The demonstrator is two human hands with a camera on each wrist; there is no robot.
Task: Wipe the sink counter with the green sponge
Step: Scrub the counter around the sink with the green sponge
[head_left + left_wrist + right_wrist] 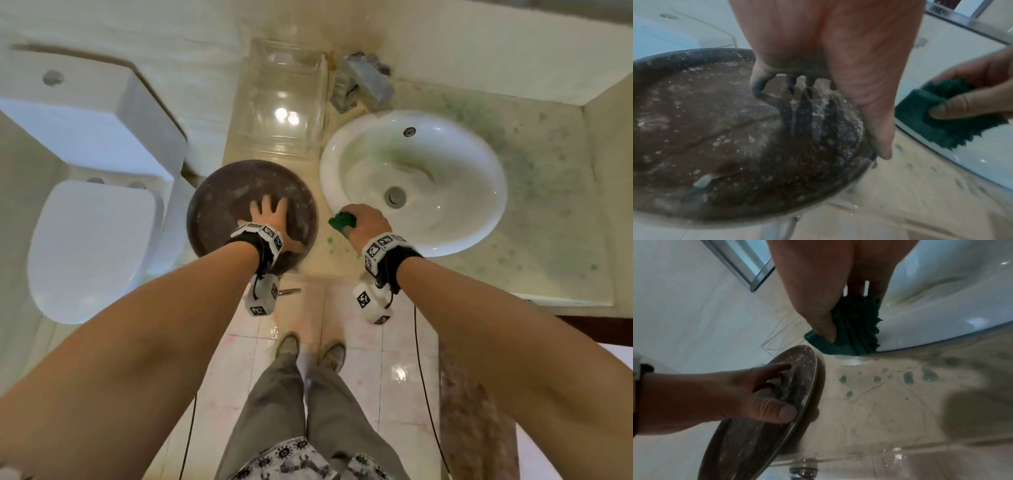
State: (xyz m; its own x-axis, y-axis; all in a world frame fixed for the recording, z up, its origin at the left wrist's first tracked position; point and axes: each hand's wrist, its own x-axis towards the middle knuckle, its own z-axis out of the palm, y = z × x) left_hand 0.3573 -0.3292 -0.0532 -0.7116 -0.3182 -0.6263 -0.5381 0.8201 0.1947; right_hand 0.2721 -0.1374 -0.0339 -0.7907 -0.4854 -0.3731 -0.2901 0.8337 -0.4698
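Note:
My right hand [364, 221] grips the green sponge [340, 222] and presses it on the front left rim of the white sink [455, 219], where rim meets the beige counter [534, 212]. In the right wrist view the thumb and fingers curl round the sponge [855, 331]; the left wrist view also catches the sponge [937, 113]. Green spots cover the counter right of the sink and in front of it [908, 378]. My left hand [270, 219] rests flat with spread fingers on a round dusty brown lid [219, 205] left of the sink.
A clear plastic tray [284, 102] stands behind the brown lid. The tap [363, 82] sits at the back of the sink. A white toilet [92, 246] is at the left. A wall [609, 144] closes the counter's right end. My legs stand on the tiled floor [394, 377].

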